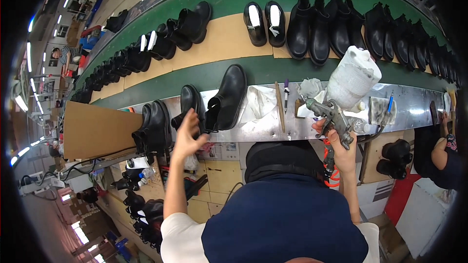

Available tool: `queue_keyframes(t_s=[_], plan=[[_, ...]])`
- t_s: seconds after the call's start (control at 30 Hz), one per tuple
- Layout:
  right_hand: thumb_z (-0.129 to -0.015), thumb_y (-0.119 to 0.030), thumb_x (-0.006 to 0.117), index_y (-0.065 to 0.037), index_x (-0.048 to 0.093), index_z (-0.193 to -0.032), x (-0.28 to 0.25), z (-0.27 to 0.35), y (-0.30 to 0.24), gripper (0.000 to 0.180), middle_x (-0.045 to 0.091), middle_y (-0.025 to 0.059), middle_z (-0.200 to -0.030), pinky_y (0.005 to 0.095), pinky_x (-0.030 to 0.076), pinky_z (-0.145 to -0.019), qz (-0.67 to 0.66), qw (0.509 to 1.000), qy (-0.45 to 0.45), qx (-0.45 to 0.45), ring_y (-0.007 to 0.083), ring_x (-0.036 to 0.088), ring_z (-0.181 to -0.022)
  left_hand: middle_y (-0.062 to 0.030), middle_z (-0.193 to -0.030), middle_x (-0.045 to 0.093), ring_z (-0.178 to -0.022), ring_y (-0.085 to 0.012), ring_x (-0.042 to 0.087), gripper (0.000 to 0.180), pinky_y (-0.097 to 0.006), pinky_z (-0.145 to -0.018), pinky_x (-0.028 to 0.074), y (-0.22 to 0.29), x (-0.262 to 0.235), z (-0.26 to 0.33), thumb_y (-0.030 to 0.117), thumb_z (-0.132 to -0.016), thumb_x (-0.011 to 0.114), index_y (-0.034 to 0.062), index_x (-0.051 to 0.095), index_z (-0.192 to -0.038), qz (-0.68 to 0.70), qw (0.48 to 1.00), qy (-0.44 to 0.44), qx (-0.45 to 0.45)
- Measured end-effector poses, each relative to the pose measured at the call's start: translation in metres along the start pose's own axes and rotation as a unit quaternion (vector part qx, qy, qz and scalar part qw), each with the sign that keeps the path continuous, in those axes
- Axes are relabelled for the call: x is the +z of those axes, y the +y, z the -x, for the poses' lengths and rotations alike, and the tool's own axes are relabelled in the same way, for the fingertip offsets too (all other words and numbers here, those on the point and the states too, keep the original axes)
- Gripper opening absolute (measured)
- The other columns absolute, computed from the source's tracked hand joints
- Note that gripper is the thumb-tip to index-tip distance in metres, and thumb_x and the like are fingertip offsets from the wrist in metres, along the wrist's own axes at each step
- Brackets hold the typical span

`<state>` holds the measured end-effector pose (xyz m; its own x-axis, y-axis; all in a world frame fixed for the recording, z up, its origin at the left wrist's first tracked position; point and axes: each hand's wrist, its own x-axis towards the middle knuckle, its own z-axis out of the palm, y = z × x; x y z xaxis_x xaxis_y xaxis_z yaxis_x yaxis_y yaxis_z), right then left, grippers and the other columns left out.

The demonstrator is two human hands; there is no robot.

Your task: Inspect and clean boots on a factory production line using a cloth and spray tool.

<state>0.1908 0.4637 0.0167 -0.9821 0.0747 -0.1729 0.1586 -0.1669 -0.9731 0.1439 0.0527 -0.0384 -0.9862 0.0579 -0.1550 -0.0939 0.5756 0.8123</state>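
My right hand (pixel 342 151) grips a metal spray gun (pixel 329 117) by its handle. A large whitish, coated cup (pixel 353 79) sits on top of the gun, and an orange coiled hose (pixel 332 178) hangs below. My left hand (pixel 189 136) is open, fingers spread, just in front of a black ankle boot (pixel 190 98) on the metal ledge; whether the fingertips touch it I cannot tell. Right of that boot stands another black boot (pixel 229 98), toe pointing away from me. To the left, a black pair (pixel 155 125) stands beside a cardboard sheet (pixel 97 130).
Behind the metal ledge (pixel 304 130) runs a green belt (pixel 234 61) carrying rows of black boots (pixel 319 29) on cardboard. On the ledge lie a white cloth (pixel 260 103), a wooden stick (pixel 280 107), a purple-capped pen (pixel 286 95) and a blue pen (pixel 390 102). Another person's arm (pixel 441 151) shows at far right.
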Motion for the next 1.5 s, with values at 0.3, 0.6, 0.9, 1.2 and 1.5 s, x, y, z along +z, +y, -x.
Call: queue_keyframes(t_s=[0.3,0.6,0.9,1.2,1.5], plan=[[-0.090,-0.025,0.059,0.006,0.060,-0.103,0.005,0.001,0.001,0.033,0.065,0.0085,-0.088,0.0263,0.046,-0.075,-0.004,0.999,-0.041,0.005,0.0132,0.060,-0.081,-0.0099,-0.076,0.065,-0.058,-0.0151,0.063,0.020,-0.027,-0.048,0.056,0.011,0.067,-0.031,0.012,-0.080,0.067,-0.0078,0.064,-0.082,0.266,0.938,0.193,-0.110],[-0.085,-0.015,0.064,0.003,0.062,-0.100,0.027,-0.022,-0.035,0.023,0.053,-0.0003,-0.064,0.0223,0.037,-0.053,0.034,0.997,-0.025,-0.070,0.0054,0.045,-0.058,-0.0128,-0.092,0.064,-0.067,-0.0187,0.065,0.024,-0.030,-0.053,0.059,0.092,0.112,-0.050,0.010,-0.083,0.064,-0.0062,0.059,-0.100,0.451,0.870,0.188,-0.056],[-0.082,-0.014,0.068,0.005,0.057,-0.113,0.000,0.005,-0.061,0.038,0.064,0.0102,-0.079,0.0252,0.046,-0.065,0.150,0.982,-0.104,-0.055,0.0110,0.056,-0.070,-0.0137,-0.097,0.061,-0.075,-0.0211,0.064,0.027,-0.031,-0.058,0.059,0.123,0.121,-0.057,0.010,-0.084,0.063,-0.0069,0.055,-0.104,0.441,0.879,0.178,-0.030],[-0.078,-0.015,0.071,0.010,0.056,-0.111,0.006,0.001,-0.064,0.044,0.065,0.0194,-0.091,0.0292,0.047,-0.072,0.154,0.980,-0.036,-0.120,0.0233,0.063,-0.079,-0.0207,-0.091,0.063,-0.071,-0.0286,0.066,0.026,-0.029,-0.063,0.060,0.119,0.122,-0.055,0.012,-0.085,0.061,-0.0090,0.055,-0.100,0.539,0.815,0.153,-0.145],[-0.077,-0.014,0.071,0.010,0.055,-0.111,0.010,0.015,-0.042,0.045,0.062,0.0239,-0.100,0.0318,0.048,-0.077,0.198,0.967,-0.021,-0.160,0.0298,0.064,-0.089,-0.0280,-0.099,0.060,-0.079,-0.0318,0.066,0.028,-0.030,-0.068,0.060,0.092,0.103,-0.057,0.013,-0.089,0.054,-0.0103,0.054,-0.104,0.791,0.542,0.049,-0.279]])
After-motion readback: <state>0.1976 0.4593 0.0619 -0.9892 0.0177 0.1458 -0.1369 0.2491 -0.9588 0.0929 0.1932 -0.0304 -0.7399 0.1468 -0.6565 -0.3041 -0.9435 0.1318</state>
